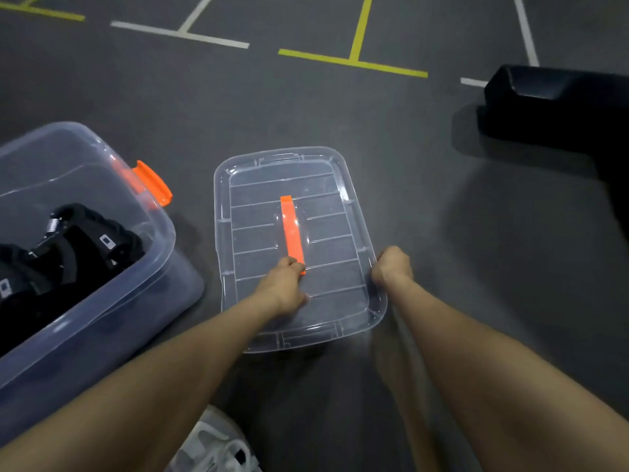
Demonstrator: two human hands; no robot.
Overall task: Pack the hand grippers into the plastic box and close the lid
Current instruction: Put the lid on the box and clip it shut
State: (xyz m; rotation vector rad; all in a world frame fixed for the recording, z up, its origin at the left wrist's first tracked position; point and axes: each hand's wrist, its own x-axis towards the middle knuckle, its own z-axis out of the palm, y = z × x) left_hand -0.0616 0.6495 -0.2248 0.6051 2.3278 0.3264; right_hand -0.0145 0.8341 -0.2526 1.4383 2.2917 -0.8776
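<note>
Two large things are seen on the dark floor (408,206): the clear plastic box (102,301) at the left, uncovered, with black hand grippers (78,247) already heaped inside, and its transparent lid (326,185) lying flat just beside it to the right. An orange latch (153,182) is seen on the box's far rim, and an orange handle (292,229) runs along the middle of the lid. A black object (551,107) lies well apart at the upper right, and a white shoe (218,444) is glimpsed at the bottom edge. The lid is held by both hands: the left hand (284,289) is curled round the near end of the orange handle, while the right hand (391,267) is closed over the lid's right edge. The lid is judged light, thin and somewhat flexible, with a smooth, probably slippery surface, so a hold at handle and rim together is thought best. The packed box is likely heavy and is better left where it stands.
</note>
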